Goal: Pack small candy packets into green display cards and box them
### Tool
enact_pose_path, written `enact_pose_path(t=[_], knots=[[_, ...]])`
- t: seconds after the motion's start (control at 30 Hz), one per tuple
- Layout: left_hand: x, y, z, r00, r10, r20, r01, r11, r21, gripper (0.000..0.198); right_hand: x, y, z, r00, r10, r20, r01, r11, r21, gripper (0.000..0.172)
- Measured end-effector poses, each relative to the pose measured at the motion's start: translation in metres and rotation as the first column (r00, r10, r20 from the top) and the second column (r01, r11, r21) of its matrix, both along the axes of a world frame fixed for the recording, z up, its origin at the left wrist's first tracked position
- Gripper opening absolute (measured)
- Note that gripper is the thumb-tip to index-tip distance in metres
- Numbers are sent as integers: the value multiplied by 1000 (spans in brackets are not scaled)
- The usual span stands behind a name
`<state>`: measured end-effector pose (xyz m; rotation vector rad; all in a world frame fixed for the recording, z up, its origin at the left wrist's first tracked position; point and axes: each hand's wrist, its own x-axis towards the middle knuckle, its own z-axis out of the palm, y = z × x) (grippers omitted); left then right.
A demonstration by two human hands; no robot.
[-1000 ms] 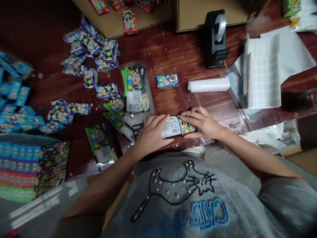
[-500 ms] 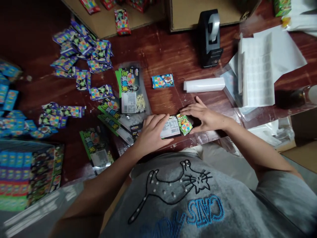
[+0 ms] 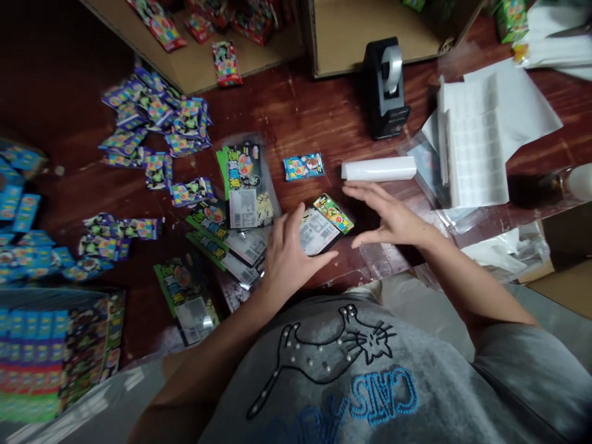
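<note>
My left hand (image 3: 289,253) holds a clear-bagged black card pack (image 3: 319,229) with a white barcode label by its left end, fingers on top and thumb under it. A small green candy packet (image 3: 333,213) sits at the pack's right end. My right hand (image 3: 393,219) hovers just right of the pack, fingers spread, touching nothing. A small blue packet (image 3: 303,166) lies on the wooden table (image 3: 314,117) beyond the pack.
Several finished bagged packs (image 3: 245,185) lie left of my hands. Purple packets (image 3: 157,123) and blue packets (image 3: 23,228) are scattered at left. A white roll (image 3: 379,168), black tape dispenser (image 3: 383,86), label sheets (image 3: 476,142) and cardboard boxes (image 3: 361,31) stand beyond.
My right hand has let go of the pack and drawn off to the right with fingers spread. My left hand has lifted the pack and turned it; the green packet now shows fully.
</note>
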<state>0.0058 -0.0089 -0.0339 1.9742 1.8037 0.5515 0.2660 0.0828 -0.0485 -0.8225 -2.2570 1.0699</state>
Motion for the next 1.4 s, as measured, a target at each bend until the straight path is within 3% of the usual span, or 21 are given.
enact_pose_path(t=[0.07,0.17,0.23,0.33,0.43,0.57,0.67,0.8,0.9,1.03,1.1,1.23,1.3,1.4], knots=[[1,5,-1,991,84,102,-84,996,-3,108,-8,-7,4,990,-122,-68,120,992,-41,67],[-3,10,-10,939,113,324,-91,993,-80,74,-22,-19,0,955,-244,-166,218,963,-160,39],[-9,11,-16,874,141,466,-65,982,-176,62,-29,-25,-4,939,-277,-201,225,942,-247,31],[-22,11,-17,784,192,590,-13,956,-294,63,-37,-33,-9,929,-299,-216,212,912,-351,28],[-39,15,-11,743,146,653,98,941,-323,59,-45,-44,-14,921,-317,-225,199,882,-428,33],[-64,25,-5,735,109,670,158,932,-326,49,-66,-58,-21,820,-496,-286,273,778,-566,51],[-80,31,-5,755,129,643,129,932,-340,39,-84,-61,-20,806,-531,-260,273,724,-634,43],[-91,32,-5,748,178,639,37,951,-308,28,-100,-52,-11,856,-434,-279,209,786,-582,28],[-93,31,-4,704,238,669,-30,951,-307,27,-110,-46,-8,866,-409,-288,239,844,-480,20],[-99,30,-4,634,286,719,-61,945,-323,42,-116,-43,-6,862,-425,-278,271,847,-457,28],[-105,30,-2,668,251,701,-6,943,-332,41,-115,-39,-2,888,-372,-272,220,861,-458,34],[-112,33,11,733,188,654,64,938,-341,32,-115,-27,14,946,-238,-222,122,892,-436,16],[-111,36,18,744,187,642,62,936,-345,28,-119,-22,21,941,-283,-183,165,859,-484,18],[-108,42,27,761,220,610,32,927,-374,24,-129,-19,27,919,-378,-108,227,734,-640,21]])
